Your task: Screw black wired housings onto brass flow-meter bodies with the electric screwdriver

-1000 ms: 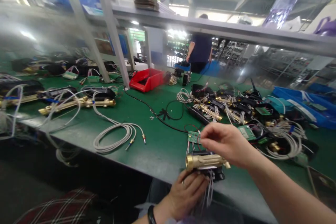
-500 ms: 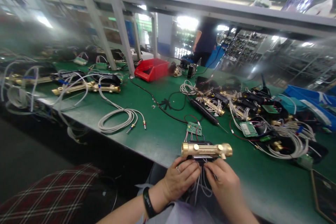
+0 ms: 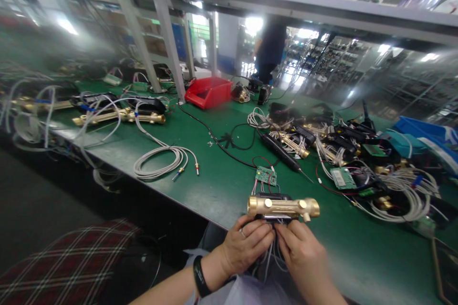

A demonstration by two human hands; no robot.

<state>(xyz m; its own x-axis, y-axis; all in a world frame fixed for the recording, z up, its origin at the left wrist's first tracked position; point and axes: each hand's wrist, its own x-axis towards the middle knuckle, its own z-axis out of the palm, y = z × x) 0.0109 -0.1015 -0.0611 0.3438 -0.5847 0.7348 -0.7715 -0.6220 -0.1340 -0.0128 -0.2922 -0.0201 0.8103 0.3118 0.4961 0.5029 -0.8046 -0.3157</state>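
A brass pipe fitting with threaded ends lies at the table's front edge, a black housing attached along it. Thin wires run from the housing to a green circuit board just behind. My left hand, closed, grips the near side of the housing below the fitting. Beside it my right hand is closed, thumb and fingers pinching at grey cables where they meet the housing. The fingertips of both hands nearly touch, and they partly hide the contact. The cables hang down toward my lap.
A black screwdriver-like tool with a thin tip lies behind the board. Coiled grey cable is at left, near a red bin. Brass and black assemblies crowd the right. A shelf post rises at left. A person stands beyond.
My right fingertips have shifted slightly left, toward my left hand, at the cables. The fitting stays almost in place. The view has turned a little, and the person behind appears farther left.
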